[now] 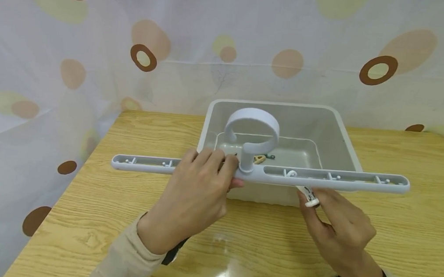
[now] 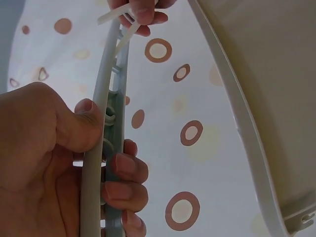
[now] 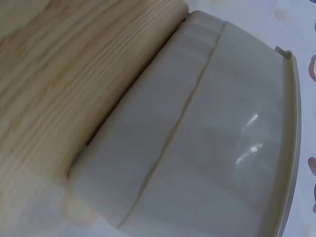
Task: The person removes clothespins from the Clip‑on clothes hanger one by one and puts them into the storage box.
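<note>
A light grey hanger bar (image 1: 258, 175) with a large open hook (image 1: 254, 114) on top is held level above the front of a bin. My left hand (image 1: 197, 193) grips the bar just left of the hook; in the left wrist view its thumb and fingers (image 2: 126, 190) wrap the bar's two rails. Below the bar's right half, my right hand (image 1: 342, 230) pinches a white clothes peg (image 1: 312, 202). The peg's spread legs (image 2: 127, 39) lie against or close to the bar; I cannot tell whether they are attached. My right hand is outside the right wrist view.
The grey plastic bin (image 1: 268, 195) stands on a wooden table (image 1: 91, 224). Inside it lie a tan peg (image 1: 259, 160) and a dark green piece (image 1: 271, 157), partly hidden behind the bar. A patterned cloth (image 1: 250, 84) hangs behind the table and on its left.
</note>
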